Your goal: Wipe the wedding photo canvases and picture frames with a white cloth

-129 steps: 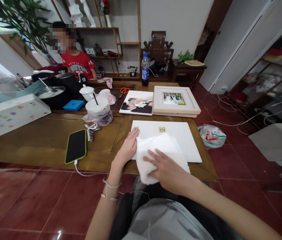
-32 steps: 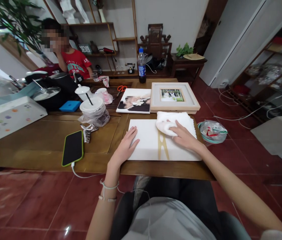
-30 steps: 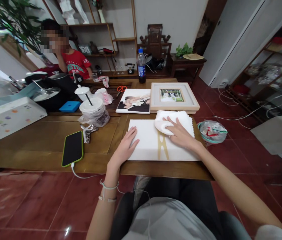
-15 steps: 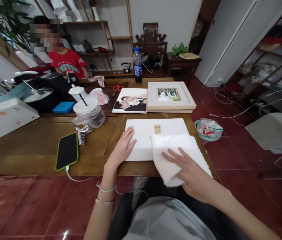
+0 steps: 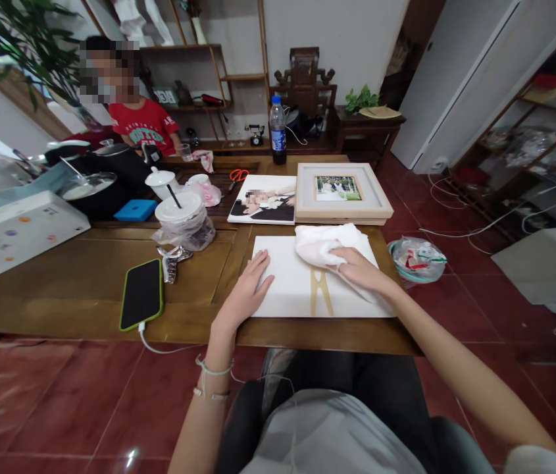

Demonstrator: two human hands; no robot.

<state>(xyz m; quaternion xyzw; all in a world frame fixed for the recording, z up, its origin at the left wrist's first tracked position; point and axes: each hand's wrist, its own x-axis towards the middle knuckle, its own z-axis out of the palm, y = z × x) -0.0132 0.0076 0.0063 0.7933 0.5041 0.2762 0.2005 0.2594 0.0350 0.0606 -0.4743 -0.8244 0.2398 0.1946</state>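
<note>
A white board (image 5: 285, 299) with a gold A-shaped mark (image 5: 321, 289) lies flat at the table's front edge. My left hand (image 5: 249, 288) rests open on the board's left side, fingers stretched out and thumb apart. Over the far right part of the board, a white towel (image 5: 314, 245) is bunched under my right hand (image 5: 356, 266), whose fingers grip into it. The towel hides part of the board and the upper end of the mark. Just beyond lie a photo print (image 5: 268, 201) and a light wooden picture frame (image 5: 381, 204) holding a small photo.
Left of the board are a charging phone (image 5: 142, 294), a lidded cup with a straw (image 5: 179, 209) and a blue box (image 5: 135, 210). Orange-handled scissors (image 5: 239, 176) and a bottle (image 5: 278, 131) stand farther back. A person in red (image 5: 144, 125) is across the table. A lined bin (image 5: 418, 260) sits right.
My right hand has moved away from me across the board with the towel, which is now bunched. More of the gold mark shows. My left hand stays flat on the board.
</note>
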